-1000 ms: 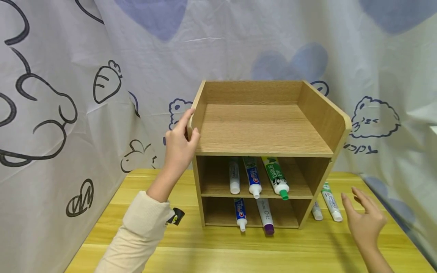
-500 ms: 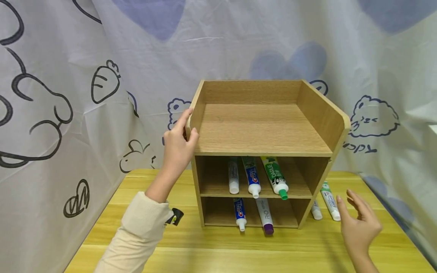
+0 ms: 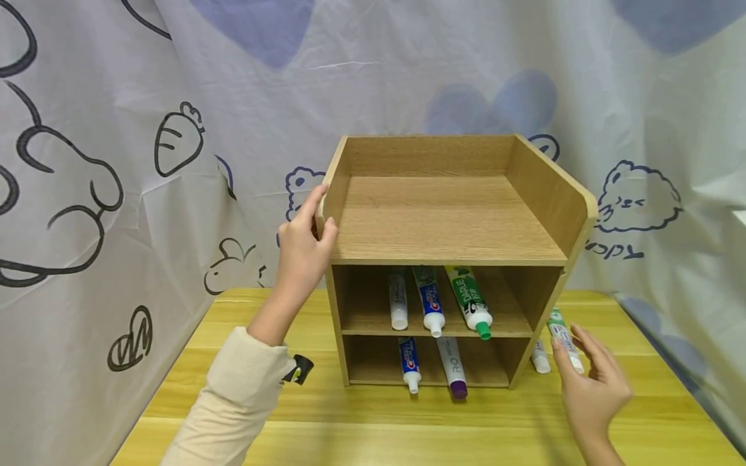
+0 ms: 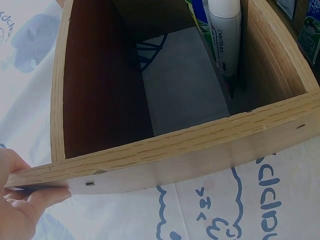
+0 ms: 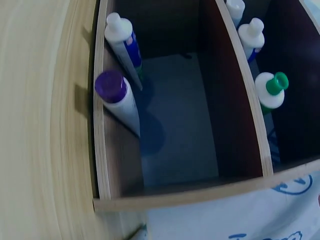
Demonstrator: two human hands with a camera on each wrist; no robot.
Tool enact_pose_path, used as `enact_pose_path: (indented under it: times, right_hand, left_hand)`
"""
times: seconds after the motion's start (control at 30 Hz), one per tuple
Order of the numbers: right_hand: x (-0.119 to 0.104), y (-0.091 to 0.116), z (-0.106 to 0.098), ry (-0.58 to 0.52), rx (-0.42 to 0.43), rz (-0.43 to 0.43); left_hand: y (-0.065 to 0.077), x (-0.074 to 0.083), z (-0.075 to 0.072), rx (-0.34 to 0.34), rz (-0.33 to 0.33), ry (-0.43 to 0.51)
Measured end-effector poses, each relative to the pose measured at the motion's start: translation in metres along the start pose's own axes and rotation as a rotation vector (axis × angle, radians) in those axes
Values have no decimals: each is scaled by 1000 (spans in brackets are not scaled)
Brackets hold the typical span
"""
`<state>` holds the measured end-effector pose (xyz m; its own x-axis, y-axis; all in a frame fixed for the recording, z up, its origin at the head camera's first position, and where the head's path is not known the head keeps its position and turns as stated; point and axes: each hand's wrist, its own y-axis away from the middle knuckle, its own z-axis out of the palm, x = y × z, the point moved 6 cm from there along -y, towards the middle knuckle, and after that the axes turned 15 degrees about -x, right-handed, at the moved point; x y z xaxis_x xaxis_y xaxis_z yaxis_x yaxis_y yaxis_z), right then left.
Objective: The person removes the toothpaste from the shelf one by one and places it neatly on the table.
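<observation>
My left hand (image 3: 303, 246) grips the left side panel of a small wooden shelf (image 3: 449, 217); in the left wrist view its thumb and fingers lie on either side of the panel's edge. Beside the shelf's right wall, my right hand (image 3: 596, 388) hovers with thumb and fingers apart around a green-and-white toothpaste tube (image 3: 562, 333) lying on the table. Another white tube (image 3: 540, 359) lies just left of it, partly hidden by the shelf. The right wrist view shows the compartments but not the hand.
On the middle level lie a silvery-white tube (image 3: 399, 301), a blue Crest tube (image 3: 430, 301) and a green Darlie tube (image 3: 468, 298). Below are a blue tube (image 3: 410, 359) and a purple-capped white one (image 3: 451, 362). A printed curtain (image 3: 384, 77) hangs behind the wooden table (image 3: 350, 427).
My right hand has moved left, toward the shelf, from beside the green-and-white toothpaste tube to over it. The left hand keeps its hold on the side panel.
</observation>
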<state>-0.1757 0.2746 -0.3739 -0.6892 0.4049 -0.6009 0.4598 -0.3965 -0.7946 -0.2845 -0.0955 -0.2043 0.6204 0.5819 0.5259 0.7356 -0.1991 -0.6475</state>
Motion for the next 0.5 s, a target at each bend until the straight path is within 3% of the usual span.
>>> enact_pose_path:
  times: [0.3,0.5]
  right_hand:
    - [-7,8,25,9,-24,-11]
    - [-5,16,40,32,-28,30]
  left_hand:
    - [0,1,0,10,4,-4]
    - [0,1,0,4,5,1]
